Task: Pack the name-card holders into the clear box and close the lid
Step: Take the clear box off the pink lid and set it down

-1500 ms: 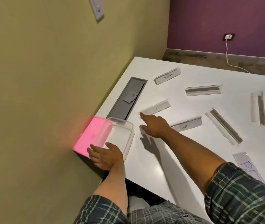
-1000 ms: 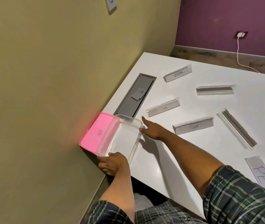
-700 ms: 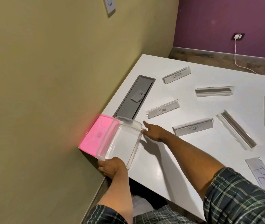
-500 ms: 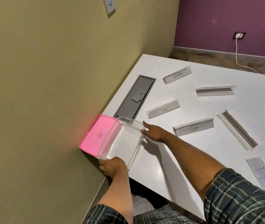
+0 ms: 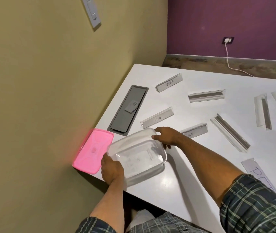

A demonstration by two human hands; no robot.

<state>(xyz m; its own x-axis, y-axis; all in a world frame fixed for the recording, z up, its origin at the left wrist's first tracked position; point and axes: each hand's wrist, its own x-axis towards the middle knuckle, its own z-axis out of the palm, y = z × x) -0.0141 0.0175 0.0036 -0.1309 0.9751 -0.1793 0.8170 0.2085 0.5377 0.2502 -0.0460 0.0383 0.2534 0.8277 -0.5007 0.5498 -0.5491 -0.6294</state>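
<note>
The clear box [image 5: 138,155] sits empty near the desk's [image 5: 176,187] 7 o'clock corner, looking light, rigid and slick. The left hand [image 5: 112,170] clamps its near rim; the right hand [image 5: 165,136] pinches the far rim. Name-card holders [image 5: 157,117] lie scattered from 12 to 3 o'clock, thin and likely brittle; best lifted by their long edges. The pink lid [image 5: 92,152] lies at 9 o'clock against an olive wall [image 5: 50,81].

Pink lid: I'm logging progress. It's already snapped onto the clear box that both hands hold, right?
Not quite. The head view shows the pink lid lying on the table beside the open clear box, which the left hand and right hand hold.
</note>
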